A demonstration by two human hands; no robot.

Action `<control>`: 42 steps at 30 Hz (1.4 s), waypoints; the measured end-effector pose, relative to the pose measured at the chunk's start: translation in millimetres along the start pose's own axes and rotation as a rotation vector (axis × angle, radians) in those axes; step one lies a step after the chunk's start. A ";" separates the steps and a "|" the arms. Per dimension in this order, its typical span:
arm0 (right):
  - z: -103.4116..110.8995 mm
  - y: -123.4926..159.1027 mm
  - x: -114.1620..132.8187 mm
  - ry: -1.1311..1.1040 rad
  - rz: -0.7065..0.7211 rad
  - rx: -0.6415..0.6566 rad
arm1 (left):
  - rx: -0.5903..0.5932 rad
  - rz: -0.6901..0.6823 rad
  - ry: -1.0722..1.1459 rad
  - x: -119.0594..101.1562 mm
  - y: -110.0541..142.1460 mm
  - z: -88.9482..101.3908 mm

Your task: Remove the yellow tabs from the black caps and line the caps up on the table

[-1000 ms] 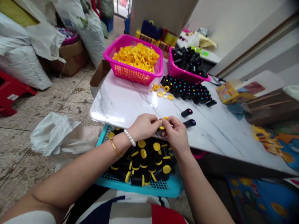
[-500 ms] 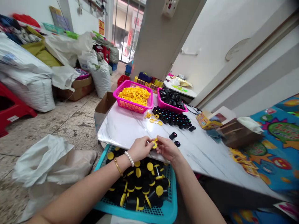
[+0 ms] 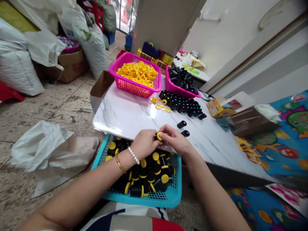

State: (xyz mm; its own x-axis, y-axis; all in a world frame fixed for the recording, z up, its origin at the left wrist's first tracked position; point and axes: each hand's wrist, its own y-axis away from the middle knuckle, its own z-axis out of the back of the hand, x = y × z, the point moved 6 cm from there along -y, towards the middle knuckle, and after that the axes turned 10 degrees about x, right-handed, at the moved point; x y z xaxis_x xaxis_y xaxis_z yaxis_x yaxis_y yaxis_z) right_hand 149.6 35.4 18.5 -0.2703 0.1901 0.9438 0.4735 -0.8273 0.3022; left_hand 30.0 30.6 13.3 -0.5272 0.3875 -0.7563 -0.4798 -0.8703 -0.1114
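Over the near table edge, my left hand (image 3: pixel 146 141) and my right hand (image 3: pixel 175 140) meet with fingers closed around one small piece. It shows a round yellow cap (image 3: pixel 159 136), with a bit of black at the left fingers; the rest is hidden by the fingers. Right below lies a turquoise basket (image 3: pixel 177 192) of black cylinders with yellow caps (image 3: pixel 136 190). To the right of my right hand, two loose black cylinders (image 3: pixel 182 124) with pink ends lie on the white marbled table (image 3: pixel 117 118). Several yellow rings with tabs (image 3: pixel 158 106) are farther back.
A pink basket (image 3: pixel 134 89) holds yellow rings; another pink basket (image 3: pixel 176 89) holds black cylinders. Rows of black cylinders (image 3: pixel 183 104) stand before it. A box (image 3: pixel 102 86) is left of the table, a brown box (image 3: pixel 250 120) right. White sacks (image 3: pixel 19 61) lie on the floor.
The view has tipped downward. Earlier the fingers pinched a yellow ring with a tab; now a solid-looking yellow cap with black beside it shows between them.
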 end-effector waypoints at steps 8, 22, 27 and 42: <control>13.7 -16.6 42.0 0.696 -0.010 -0.205 | -0.031 0.053 -0.012 2.3 2.1 -0.1; -21.3 -0.2 46.0 0.620 0.278 -0.369 | -0.035 0.074 -0.045 -0.2 14.5 -5.6; -45.1 64.2 7.6 0.578 0.324 -0.251 | 0.202 0.008 -0.045 -10.4 45.6 -26.2; -50.3 94.7 -9.4 0.682 0.605 -0.504 | -0.063 -0.165 -0.442 -5.1 -128.1 47.0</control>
State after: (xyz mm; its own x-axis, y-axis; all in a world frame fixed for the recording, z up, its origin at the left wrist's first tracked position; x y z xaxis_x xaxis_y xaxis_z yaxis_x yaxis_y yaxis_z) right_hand 154.8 -71.3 31.6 -0.5947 -0.5396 0.5960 0.3253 -0.8394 -0.4354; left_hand 61.2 154.4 61.8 -0.7018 0.6029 -0.3794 -0.5464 -0.7974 -0.2562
